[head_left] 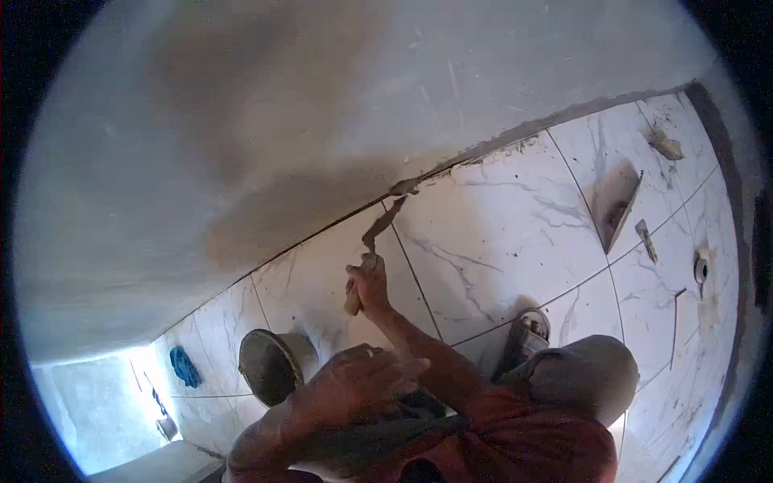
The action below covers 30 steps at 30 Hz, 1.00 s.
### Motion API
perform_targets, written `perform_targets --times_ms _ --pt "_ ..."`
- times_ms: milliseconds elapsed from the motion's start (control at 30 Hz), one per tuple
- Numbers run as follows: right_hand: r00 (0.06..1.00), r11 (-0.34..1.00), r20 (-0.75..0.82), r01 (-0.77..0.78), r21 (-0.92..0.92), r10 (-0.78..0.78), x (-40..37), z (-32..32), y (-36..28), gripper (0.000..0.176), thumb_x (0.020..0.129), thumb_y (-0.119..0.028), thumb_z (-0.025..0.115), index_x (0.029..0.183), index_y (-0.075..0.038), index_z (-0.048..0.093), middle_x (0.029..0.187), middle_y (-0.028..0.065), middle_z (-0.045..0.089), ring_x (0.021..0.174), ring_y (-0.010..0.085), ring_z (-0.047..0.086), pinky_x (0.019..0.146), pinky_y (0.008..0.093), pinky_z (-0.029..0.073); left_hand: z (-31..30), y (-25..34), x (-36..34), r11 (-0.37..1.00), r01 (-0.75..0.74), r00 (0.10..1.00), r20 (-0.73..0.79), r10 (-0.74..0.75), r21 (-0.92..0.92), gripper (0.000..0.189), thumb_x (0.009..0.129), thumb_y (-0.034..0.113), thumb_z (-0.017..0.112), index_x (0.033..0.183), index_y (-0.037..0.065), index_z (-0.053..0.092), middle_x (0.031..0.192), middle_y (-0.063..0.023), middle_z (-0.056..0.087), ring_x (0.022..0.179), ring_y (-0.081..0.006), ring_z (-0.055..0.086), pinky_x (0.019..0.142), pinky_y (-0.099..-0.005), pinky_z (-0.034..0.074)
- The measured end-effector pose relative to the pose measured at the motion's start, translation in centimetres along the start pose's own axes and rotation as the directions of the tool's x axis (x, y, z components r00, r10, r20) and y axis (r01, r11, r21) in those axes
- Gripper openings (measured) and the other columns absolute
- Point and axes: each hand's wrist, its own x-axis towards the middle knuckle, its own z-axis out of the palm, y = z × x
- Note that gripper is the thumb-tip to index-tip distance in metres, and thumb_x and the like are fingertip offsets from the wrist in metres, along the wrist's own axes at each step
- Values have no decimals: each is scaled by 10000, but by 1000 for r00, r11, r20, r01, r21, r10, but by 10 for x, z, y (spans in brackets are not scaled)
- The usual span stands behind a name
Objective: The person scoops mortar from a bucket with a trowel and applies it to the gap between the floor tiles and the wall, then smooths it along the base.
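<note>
My right hand is wrapped round the handle of a trowel. The mortar-smeared blade points up toward the joint where the white marbled floor tiles meet the grey wall. Just beyond its tip, a lump of grey mortar sits on that joint. My left hand is lower in the view, in front of my body, with its fingers stretched to the right and no object visible in it. Left of this hand stands a bucket with a dirty rim.
A blue cloth lies at the far left. Toward the right are a tilted tile piece, a small scraper, a round drain opening and a mortar lump. My foot and bent knee are at lower right.
</note>
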Motion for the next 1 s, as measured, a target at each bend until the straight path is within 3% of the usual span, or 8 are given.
perform_targets --times_ms 133,200,233,300,700,833,900,1000 --pt "983 986 -114 -152 -67 143 38 28 -5 415 770 -64 616 1077 -73 336 783 85 479 565 176 515 497 331 471 13 -5 -9 980 -116 975 -168 143 161 375 815 286 602 1146 116 561 1111 -59 591 906 -225 594 807 -364 482" --pt "986 991 -151 -50 124 69 55 63 -7 389 759 -75 628 1032 -65 352 790 75 476 591 180 512 524 330 475 3 12 -14 978 205 977 -48 -206 -28 396 814 286 598 1162 105 548 976 -73 621 855 -223 604 766 -353 498" --pt "987 991 -145 -52 123 70 61 67 -12 389 759 -75 628 1032 -65 352 790 75 476 591 180 512 524 330 475 2 14 -16 978 208 976 -51 -210 -25 396 814 286 598 1162 105 548 976 -73 621 855 -223 604 766 -353 498" --pt "989 979 131 -97 179 74 65 67 -28 365 748 -83 642 990 -62 369 762 69 471 595 181 516 536 335 476 1 14 -20 987 151 981 -113 -157 -58 414 822 288 590 1186 100 530 856 -73 617 818 -230 610 724 -347 510" --pt "981 984 -192 -52 -170 19 16 15 -27 327 768 -130 607 1005 -59 393 692 49 461 509 177 512 438 321 459 8 9 -16 995 54 998 -13 -55 -83 486 816 248 558 1263 85 460 867 -66 583 712 -240 573 658 -354 469" --pt "984 979 -181 -39 -199 3 33 12 -62 312 786 -164 588 1007 -58 394 741 80 476 540 185 525 453 322 477 13 9 -25 992 39 999 26 -36 -121 491 823 247 548 1276 88 448 919 -76 572 728 -238 575 655 -352 466" --pt "962 907 -179 -257 -335 206 30 28 -72 296 805 -192 567 1000 -56 391 809 104 480 600 198 543 477 335 502 10 12 -28 987 35 997 73 -24 -160 471 878 296 482 1312 134 397 929 -150 553 792 -317 569 675 -407 471" --pt "978 908 -129 -201 -367 165 30 35 -55 286 813 -186 557 998 -52 385 858 116 478 641 220 554 499 360 515 7 17 -29 992 -13 997 -83 3 -129 446 857 275 514 1262 95 461 941 -68 571 770 -246 592 692 -367 481"
